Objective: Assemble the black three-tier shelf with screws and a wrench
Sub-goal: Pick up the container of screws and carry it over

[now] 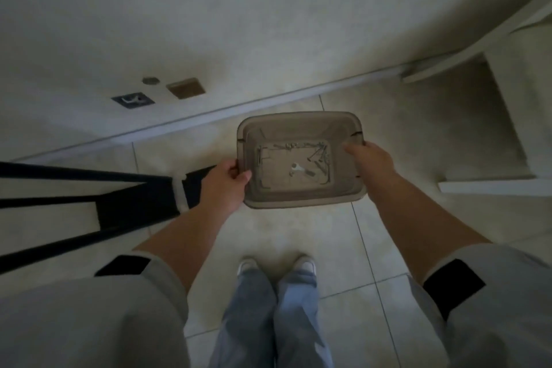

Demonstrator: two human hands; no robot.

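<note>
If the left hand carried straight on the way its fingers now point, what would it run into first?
The left hand already grips the left rim of the translucent tub, fingers pointing right across it. Going straight on, it would likely meet the tub's wall at once, then the screws and small wrench lying inside, though depth is unclear.

Floor (337, 233): large pale tiles w/ thin dark grout lines. Lighting dim and even; no window in view.

Wall (239, 9): plain off-white, fills the area above the floor. Skirting (227, 112): pale strip at the wall base, runs diagonally, rising toward the right.

Fixed to the wall, above the skirting's left half:
- dark plate (133, 99) w/ a pale hook-like shape on it;
- brown square pad (185, 88), just right of the plate;
- small grey round mark (150, 80), just above, between plate and pad.

At the skirting's right end: white unit (490, 187) w/ a shadowed recess (466, 116) inside its frame. Unit type cannot be determined.
</note>
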